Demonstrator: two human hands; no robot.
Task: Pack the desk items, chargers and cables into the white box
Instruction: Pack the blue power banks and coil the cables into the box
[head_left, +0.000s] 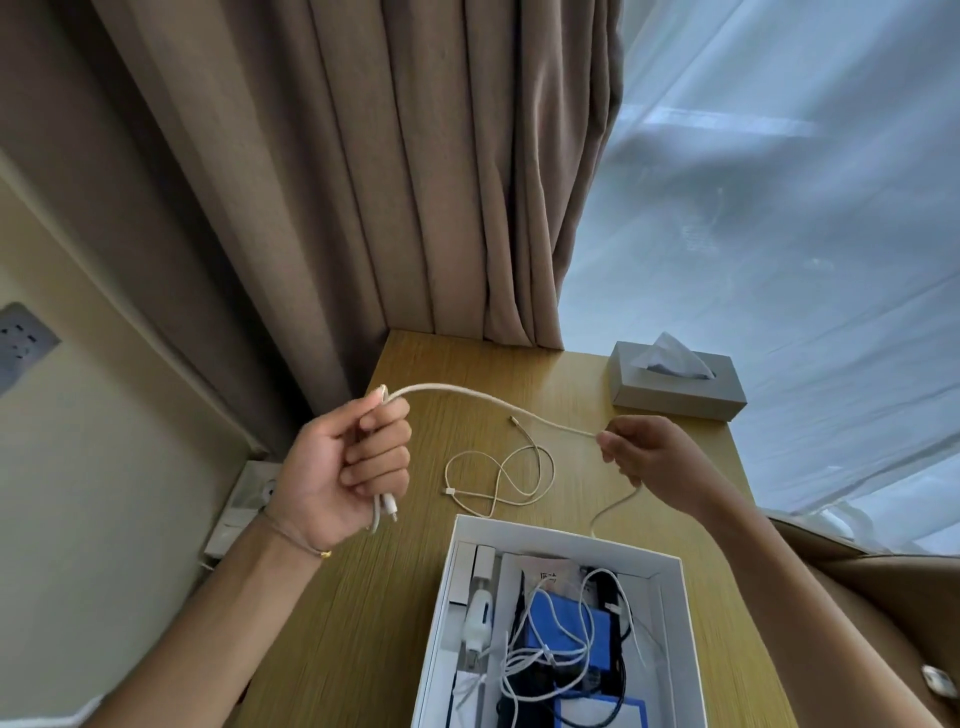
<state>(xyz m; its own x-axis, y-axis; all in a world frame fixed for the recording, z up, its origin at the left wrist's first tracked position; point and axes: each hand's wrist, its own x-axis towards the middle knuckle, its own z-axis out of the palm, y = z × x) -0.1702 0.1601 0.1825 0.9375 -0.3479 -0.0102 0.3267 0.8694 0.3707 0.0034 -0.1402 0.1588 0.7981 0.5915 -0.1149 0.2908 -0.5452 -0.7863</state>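
- Left hand clenched round a folded bundle of thick cream-white charging cable, connector ends hanging below the fist.
- Right hand pinching the same cable further along; free tail drooping past the wrist toward the open white cardboard box.
- Box on the light wooden table, already holding a white plug-in charger, a blue flat pack and loose thin white leads.
- Second thin beige cable lying tangled on the table just beyond the box, not yet packed.
- Risk: dangling tail likely to snag the leads inside the box or catch the rim.
- Risk: bundle likely to spring open if the left grip loosens before being set down.
- Grey tissue box near the right hand, liable to be knocked by a wide sweep.
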